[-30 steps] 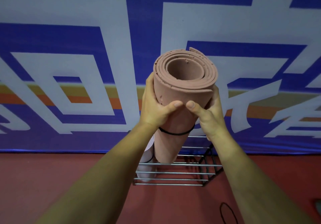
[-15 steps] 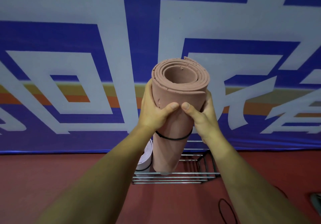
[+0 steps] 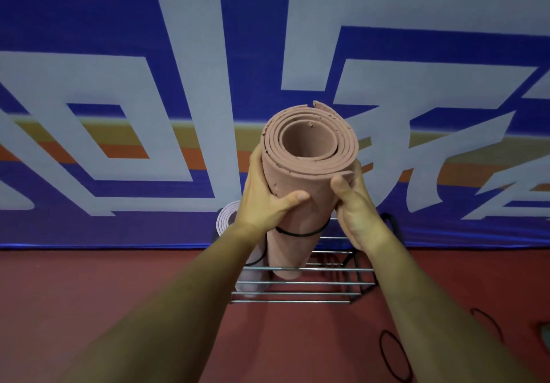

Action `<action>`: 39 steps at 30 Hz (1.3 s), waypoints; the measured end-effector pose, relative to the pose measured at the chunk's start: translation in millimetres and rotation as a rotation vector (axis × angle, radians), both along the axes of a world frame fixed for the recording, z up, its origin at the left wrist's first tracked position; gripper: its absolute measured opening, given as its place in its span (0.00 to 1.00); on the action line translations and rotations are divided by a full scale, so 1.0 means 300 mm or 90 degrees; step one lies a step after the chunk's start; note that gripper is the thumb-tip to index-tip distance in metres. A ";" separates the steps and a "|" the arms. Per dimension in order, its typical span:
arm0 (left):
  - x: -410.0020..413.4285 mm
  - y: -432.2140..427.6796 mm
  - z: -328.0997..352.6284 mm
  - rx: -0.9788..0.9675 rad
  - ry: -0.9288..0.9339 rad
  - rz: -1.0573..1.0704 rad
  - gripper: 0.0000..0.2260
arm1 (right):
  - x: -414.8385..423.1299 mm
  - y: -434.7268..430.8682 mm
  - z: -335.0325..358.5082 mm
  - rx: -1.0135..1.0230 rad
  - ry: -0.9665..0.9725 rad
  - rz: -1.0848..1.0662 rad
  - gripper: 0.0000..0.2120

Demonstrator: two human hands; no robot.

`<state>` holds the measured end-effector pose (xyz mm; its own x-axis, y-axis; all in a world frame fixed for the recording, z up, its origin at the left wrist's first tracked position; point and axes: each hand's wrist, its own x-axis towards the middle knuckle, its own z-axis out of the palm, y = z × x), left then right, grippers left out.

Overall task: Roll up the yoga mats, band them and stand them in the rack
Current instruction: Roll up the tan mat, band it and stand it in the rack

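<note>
A rolled pink yoga mat (image 3: pixel 306 156) stands upright, its lower end down inside the wire rack (image 3: pixel 300 293). A black band (image 3: pixel 300 233) circles the roll below my hands. My left hand (image 3: pixel 268 201) grips the roll's left side, thumb across the front. My right hand (image 3: pixel 355 207) grips its right side, thumb on the front. A rolled pale lilac mat (image 3: pixel 226 219) stands in the rack's left part, mostly hidden behind my left forearm.
The rack sits on a red floor (image 3: pixel 89 308) against a blue and white banner wall (image 3: pixel 148 115). Loose black bands (image 3: pixel 393 356) lie on the floor at the lower right. A dark object (image 3: pixel 544 333) shows at the right edge.
Both hands have lowered the pink roll further into the rack. The lilac roll's top now shows left of my left wrist.
</note>
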<state>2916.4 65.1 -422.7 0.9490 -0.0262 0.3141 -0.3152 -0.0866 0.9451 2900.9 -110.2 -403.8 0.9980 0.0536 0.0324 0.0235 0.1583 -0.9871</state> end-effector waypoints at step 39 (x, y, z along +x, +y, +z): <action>0.122 -0.013 -0.687 0.595 0.181 0.008 0.19 | 0.122 0.014 -0.752 -0.218 0.281 -0.092 0.24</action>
<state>2953.0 61.2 -628.8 0.9882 -0.1374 -0.0680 -0.0802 -0.8412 0.5348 2937.4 -105.9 -629.6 0.9113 -0.1498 -0.3836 -0.4042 -0.1470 -0.9028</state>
